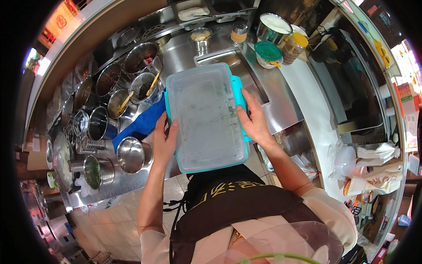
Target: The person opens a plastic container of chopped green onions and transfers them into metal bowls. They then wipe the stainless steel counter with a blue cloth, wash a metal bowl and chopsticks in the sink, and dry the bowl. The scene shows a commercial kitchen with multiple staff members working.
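Note:
Between my two hands is a large rectangular plastic storage box with a cloudy translucent lid and turquoise side clasps. My left hand grips its left long side, thumb on the lid's rim. On the opposite side, my right hand holds the edge beside the turquoise clasp, fingers spread along it. The lid sits on the box, and what is inside cannot be made out. Behind the box's far end lies a rectangular recessed well in the steel counter, partly hidden by the box.
Several steel pots line the left, among them an upright pot near a blue cloth. A green-lidded tub, a yellow-lidded jar and a pot of white contents stand at the back right. A dark-fronted appliance is farther right.

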Motion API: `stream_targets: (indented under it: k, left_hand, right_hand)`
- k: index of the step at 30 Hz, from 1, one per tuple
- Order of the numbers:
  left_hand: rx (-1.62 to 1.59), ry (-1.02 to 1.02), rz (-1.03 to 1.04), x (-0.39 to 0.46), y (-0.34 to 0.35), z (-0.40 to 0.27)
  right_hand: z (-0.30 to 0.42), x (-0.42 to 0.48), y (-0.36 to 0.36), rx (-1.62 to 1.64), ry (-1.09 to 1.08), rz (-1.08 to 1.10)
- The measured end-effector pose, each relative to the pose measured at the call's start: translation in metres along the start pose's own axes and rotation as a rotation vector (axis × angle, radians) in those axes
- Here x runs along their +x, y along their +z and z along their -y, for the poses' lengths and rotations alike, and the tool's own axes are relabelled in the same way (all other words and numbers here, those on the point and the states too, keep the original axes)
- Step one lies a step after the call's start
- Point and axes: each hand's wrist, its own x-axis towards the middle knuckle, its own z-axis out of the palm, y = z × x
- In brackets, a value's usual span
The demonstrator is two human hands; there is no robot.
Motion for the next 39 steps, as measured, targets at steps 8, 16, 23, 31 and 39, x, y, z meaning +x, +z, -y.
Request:
stream_targets:
  k: [8, 16, 23, 31, 39]
  left_hand:
    - [0.158, 0.102, -0.078, 0.009, 0.013, -0.007]
    - [-0.064, -0.025, 0.011, 0.023, 0.006, 0.002]
    - [0.288, 0.118, -0.066, 0.022, 0.010, -0.001]
    - [0.216, 0.164, -0.045, 0.039, 0.021, 0.007]
    - [0.406, 0.121, -0.041, 0.030, 0.029, 0.007]
  right_hand:
    - [-0.023, 0.008, -0.002, 0.094, 0.093, -0.036]
    - [-0.029, 0.013, -0.006, 0.205, 0.118, 0.033]
    - [-0.011, 0.016, -0.018, -0.101, 0.172, 0.216]
    - [-0.030, 0.028, -0.011, -0.023, 0.071, 0.232]
    - [-0.001, 0.034, -0.010, -0.266, 0.224, 0.387]
